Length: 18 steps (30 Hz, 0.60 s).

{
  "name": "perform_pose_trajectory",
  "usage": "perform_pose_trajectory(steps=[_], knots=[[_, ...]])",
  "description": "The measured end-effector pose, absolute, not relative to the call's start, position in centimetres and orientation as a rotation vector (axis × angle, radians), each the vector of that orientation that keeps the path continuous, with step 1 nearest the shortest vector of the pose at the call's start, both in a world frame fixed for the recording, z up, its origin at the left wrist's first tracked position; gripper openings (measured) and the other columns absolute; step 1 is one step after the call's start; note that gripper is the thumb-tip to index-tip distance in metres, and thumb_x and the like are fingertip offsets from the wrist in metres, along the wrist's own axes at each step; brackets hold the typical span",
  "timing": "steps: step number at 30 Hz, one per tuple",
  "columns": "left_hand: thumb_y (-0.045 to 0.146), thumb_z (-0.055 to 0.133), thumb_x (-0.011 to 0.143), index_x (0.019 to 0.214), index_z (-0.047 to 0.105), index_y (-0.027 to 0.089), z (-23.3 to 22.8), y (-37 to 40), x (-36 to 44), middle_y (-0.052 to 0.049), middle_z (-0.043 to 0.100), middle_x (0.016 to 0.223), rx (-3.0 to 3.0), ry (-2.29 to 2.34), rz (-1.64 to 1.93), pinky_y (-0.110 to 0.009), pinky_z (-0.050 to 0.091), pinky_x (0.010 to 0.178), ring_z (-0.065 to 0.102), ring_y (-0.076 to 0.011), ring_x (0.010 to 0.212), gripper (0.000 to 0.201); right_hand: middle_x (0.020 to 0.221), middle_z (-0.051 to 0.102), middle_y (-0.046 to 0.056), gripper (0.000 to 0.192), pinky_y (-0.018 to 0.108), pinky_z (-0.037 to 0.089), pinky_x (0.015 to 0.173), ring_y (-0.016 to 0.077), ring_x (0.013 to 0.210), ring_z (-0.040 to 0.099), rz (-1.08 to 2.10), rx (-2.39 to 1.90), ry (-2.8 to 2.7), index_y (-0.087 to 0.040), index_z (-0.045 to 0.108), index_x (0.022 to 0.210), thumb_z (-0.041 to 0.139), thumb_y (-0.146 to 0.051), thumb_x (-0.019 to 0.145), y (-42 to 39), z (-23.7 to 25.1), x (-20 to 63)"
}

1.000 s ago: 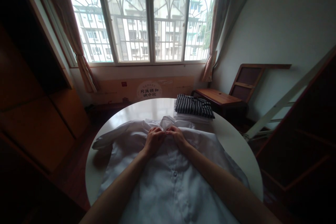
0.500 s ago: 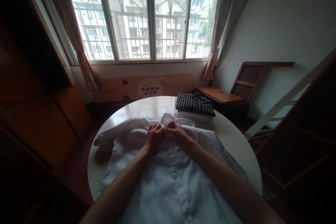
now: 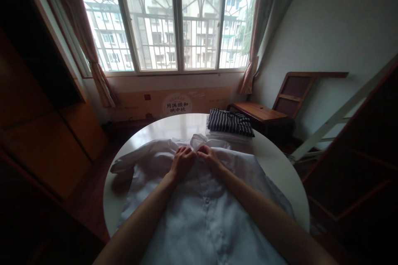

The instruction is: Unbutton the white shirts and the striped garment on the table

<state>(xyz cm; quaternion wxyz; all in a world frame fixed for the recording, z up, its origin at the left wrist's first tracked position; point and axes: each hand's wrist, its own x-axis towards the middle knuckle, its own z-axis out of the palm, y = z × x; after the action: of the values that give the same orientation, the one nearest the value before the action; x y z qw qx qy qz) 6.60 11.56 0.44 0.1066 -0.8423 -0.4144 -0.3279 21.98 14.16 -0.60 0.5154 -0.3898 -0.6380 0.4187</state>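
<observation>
A white button-up shirt [image 3: 192, 215] lies front up over the round table, its collar at the far end and its button strip running down toward me. At the collar, my left hand [image 3: 183, 159] is closed on the cloth, fingers curled. Just beside it, my right hand [image 3: 209, 157] pinches the other side of the neck opening. The fingertips of both hands almost meet. Whatever small part lies between them, such as a button, is hidden. One sleeve [image 3: 130, 157] stretches out to the left.
A folded black-and-white striped garment [image 3: 230, 122] rests on folded white cloth at the table's [image 3: 161, 126] back right. Behind it stand a low wooden stand [image 3: 259, 112] and a leaning framed panel [image 3: 294, 91]. A pale ladder-like frame [image 3: 326, 132] is at right, wooden cabinets [image 3: 46, 149] at left.
My right fingers have shifted slightly and curled a little more at the collar. My left hand and the shirt stay almost the same.
</observation>
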Motion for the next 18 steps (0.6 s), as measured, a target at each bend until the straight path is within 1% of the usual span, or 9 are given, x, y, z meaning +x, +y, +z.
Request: perform_pose_trajectory(steps=[5,9,14,18], knots=[[0.023,0.053,0.080,0.078,0.062,0.021,0.4,11.5,6.5,-0.003,0.057,0.079,-2.457,-1.256,-0.974,-0.031,0.038,0.079,0.049,-0.0175,0.080,0.009,0.060,0.053,-0.002,0.025,0.024,0.037,0.057,0.0124,0.058,0.047,0.788,-1.041,-1.642,-0.016,0.054,0.065,0.061,-0.040,0.066,13.6,-0.3,21.8],[0.024,0.054,0.080,0.079,0.062,0.022,0.4,11.5,6.6,-0.002,0.057,0.080,-2.453,-1.266,-0.973,-0.031,0.037,0.079,0.049,-0.0166,0.080,0.008,0.059,0.054,0.000,0.024,0.025,0.035,0.057,0.0125,0.057,0.047,0.679,-1.095,-1.715,-0.016,0.054,0.062,0.057,-0.039,0.069,13.3,0.0,21.6],[0.022,0.053,0.081,0.074,0.061,0.020,0.5,11.5,6.6,-0.001,0.057,0.077,-2.474,-1.246,-0.962,-0.030,0.037,0.078,0.049,-0.0150,0.076,0.011,0.052,0.046,-0.003,0.023,0.024,0.031,0.052,0.0113,0.053,0.042,0.721,-1.155,-1.659,-0.018,0.046,0.057,0.055,-0.036,0.067,14.0,-0.4,21.6],[0.021,0.052,0.081,0.074,0.061,0.020,0.5,11.6,6.7,-0.002,0.057,0.076,-2.467,-1.252,-0.982,-0.030,0.037,0.078,0.049,-0.0152,0.076,0.012,0.051,0.043,-0.005,0.023,0.024,0.031,0.052,0.0103,0.051,0.039,0.824,-1.121,-1.573,-0.019,0.042,0.054,0.055,-0.035,0.063,14.5,-0.6,21.5]])
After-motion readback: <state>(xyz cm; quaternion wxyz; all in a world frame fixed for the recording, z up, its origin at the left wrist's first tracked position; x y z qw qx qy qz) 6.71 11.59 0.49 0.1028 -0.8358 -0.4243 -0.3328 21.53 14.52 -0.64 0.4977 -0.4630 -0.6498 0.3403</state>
